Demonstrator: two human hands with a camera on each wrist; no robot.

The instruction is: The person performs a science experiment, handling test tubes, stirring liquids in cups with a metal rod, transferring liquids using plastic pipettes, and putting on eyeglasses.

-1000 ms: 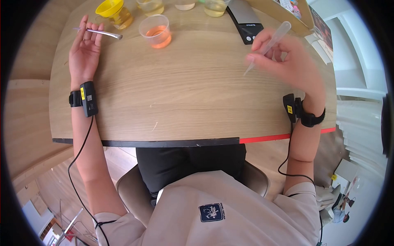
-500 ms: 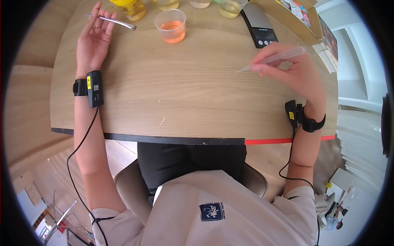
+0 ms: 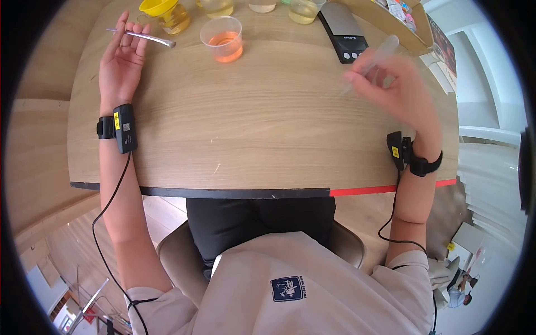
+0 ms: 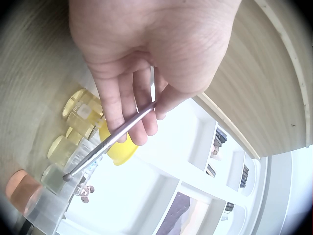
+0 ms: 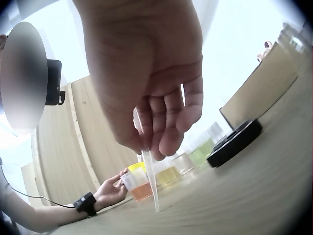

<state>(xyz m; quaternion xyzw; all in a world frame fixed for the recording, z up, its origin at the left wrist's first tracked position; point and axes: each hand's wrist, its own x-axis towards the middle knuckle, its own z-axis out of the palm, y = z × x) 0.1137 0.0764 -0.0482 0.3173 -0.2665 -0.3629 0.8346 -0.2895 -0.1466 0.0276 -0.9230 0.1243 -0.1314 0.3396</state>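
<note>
On the left, the palm of my left hand [image 3: 121, 70] faces up in the head view. Its thumb and fingers pinch a slim silvery metal rod [image 4: 115, 134] with a small, darker, widened end. My right hand [image 3: 393, 84], blurred, is raised over the right part of the table, holding a translucent plastic dropper pipette [image 5: 152, 183] between thumb and fingers. The pipette's tip points down in the right wrist view. Between the hands and farther back stands a clear plastic cup [image 3: 221, 40] with orange liquid.
A black digital scale [image 3: 341, 33] lies beyond my right hand, beside a cardboard box [image 3: 385, 23] of small items. Along the back are a yellow funnel [image 3: 158, 6] on a beaker [image 3: 177, 21] of yellow liquid and several cups of pale liquid. The table's front edge [image 3: 234, 193] has black tape.
The pipette has swung from steep to nearly level, then back to steep, as my right hand turns. My left hand keeps its hold on the rod; the head view has shifted slightly.
</note>
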